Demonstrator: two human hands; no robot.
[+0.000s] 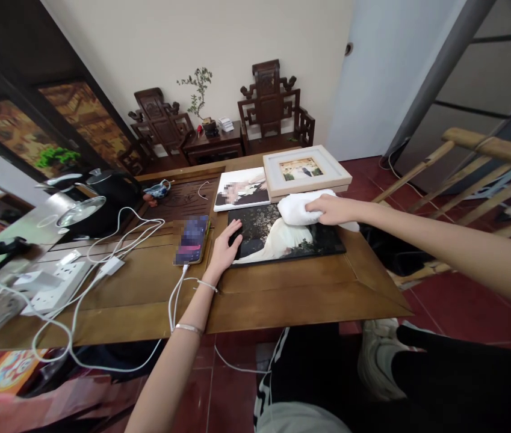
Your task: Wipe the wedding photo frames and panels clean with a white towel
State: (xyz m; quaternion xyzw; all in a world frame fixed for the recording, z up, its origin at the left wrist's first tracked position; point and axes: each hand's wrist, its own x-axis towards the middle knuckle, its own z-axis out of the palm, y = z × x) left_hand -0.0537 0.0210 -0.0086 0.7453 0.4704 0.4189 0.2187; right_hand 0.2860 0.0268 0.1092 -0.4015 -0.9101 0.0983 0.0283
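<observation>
A dark photo panel (255, 231) with a white dress in its picture lies flat on the wooden table (255, 300). My left hand (225, 248) rests on the panel's left edge, its fingers apart and nothing in them. A bunched white cloth (298, 207) is gripped in my right hand (327, 209) and lies against the panel's upper right part, covering some of the picture. Just behind the panel are a smaller white-edged photo panel (242, 187) and a pale wooden picture frame (345, 176).
A phone (191, 240) with a charging cable lies left of my left hand. Farther left are a white power strip (59, 288), tangled white cables (140, 225) and a lidded black pot (84, 216). A bamboo chair (485, 144) stands at the right.
</observation>
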